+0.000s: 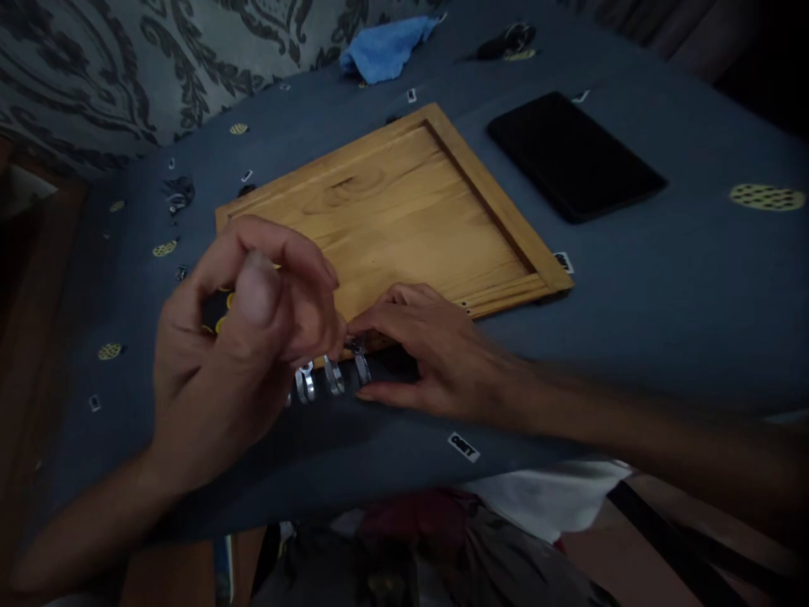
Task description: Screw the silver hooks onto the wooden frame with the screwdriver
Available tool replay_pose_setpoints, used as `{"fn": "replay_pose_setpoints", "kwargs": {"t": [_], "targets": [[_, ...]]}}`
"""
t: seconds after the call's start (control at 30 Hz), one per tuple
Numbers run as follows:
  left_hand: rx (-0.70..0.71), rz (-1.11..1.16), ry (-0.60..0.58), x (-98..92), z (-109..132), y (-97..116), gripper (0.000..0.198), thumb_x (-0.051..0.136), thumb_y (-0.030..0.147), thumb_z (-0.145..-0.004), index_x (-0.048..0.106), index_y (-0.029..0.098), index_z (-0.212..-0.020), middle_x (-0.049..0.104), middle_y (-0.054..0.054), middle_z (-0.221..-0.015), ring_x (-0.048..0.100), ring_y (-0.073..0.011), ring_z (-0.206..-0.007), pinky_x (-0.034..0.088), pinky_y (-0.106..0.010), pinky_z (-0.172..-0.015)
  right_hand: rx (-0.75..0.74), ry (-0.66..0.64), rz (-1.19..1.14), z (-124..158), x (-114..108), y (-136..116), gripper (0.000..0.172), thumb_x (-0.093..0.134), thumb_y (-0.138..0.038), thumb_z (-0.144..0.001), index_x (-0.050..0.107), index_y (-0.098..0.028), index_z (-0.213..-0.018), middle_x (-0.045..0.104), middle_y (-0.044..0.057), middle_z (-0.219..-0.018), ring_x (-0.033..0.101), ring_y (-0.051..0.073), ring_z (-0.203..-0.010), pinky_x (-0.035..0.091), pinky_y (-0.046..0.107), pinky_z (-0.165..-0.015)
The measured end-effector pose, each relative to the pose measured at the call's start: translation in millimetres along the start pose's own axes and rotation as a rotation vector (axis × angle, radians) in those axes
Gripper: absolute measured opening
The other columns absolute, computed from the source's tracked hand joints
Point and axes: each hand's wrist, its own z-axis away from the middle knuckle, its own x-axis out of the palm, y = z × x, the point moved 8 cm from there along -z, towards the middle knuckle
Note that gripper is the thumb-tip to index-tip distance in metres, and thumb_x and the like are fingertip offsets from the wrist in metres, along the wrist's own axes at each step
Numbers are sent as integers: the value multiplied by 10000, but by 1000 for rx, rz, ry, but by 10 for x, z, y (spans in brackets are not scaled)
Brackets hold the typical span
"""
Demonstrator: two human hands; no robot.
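Observation:
My left hand [243,337] hovers over the near edge of a wooden tray [392,211], fingers curled and pinched together at the tips; what they hold is too small to make out. My right hand [423,350] lies low on the blue cloth, its fingertips pinched against the left hand's fingertips on a small metal piece [357,346]. A row of three silver rings [332,375] stands upright on the cloth just below the two hands.
A blue patterned cloth [632,303] covers the surface. A black flat slab [572,156] lies at the back right, a blue rag [385,46] at the back, and a dark small object [509,40] beside it. A patterned wall hanging is at the far left.

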Motion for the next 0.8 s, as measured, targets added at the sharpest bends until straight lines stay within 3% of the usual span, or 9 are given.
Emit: {"fn": "replay_pose_setpoints", "kwargs": {"t": [0.1,0.23,0.37,0.57,0.7,0.8], "targets": [[-11,-4,26,44,-56,-8,506,603,576,-986,621,229,-618,317,55,-429,260,-84,-334,321,-294,-379,-1,7,-6,-7,-8,-9,387,748,-479,-906,666,-205,-1166,720,54,-999,598,248,-958,439,393,-863],[-43,24,30,112,-94,-29,559,651,453,-983,538,206,-494,290,57,-387,193,-61,-312,215,-274,-338,-18,20,10,-3,-10,-13,426,740,-497,-908,667,-181,-1184,708,69,-1002,586,253,-956,438,397,-848],[-20,-33,14,161,-121,-1,539,665,365,-980,525,202,-486,396,47,-409,294,-64,-337,246,-264,-355,-11,12,2,-2,4,11,410,753,-492,-893,666,-202,-1169,697,61,-998,584,248,-942,431,394,-856],[-50,-101,-103,254,-186,-5,741,570,653,-972,424,182,-420,421,20,-394,399,-70,-342,323,-265,-356,-14,20,-29,-1,-2,13,337,745,-475,-905,655,-219,-1105,686,57,-998,593,251,-970,450,405,-899],[6,-95,-209,322,-199,-10,630,656,594,-949,528,200,-474,407,38,-427,311,-56,-307,299,-282,-343,-9,19,-23,3,1,2,350,766,-449,-899,655,-208,-1127,690,68,-1052,600,254,-1017,453,424,-956],[52,-76,-173,263,-190,74,554,747,535,-904,525,210,-513,378,58,-457,246,-48,-314,291,-280,-346,0,32,0,2,-5,-1,368,793,-451,-879,658,-202,-1114,684,65,-1027,601,247,-990,461,405,-919]]}}
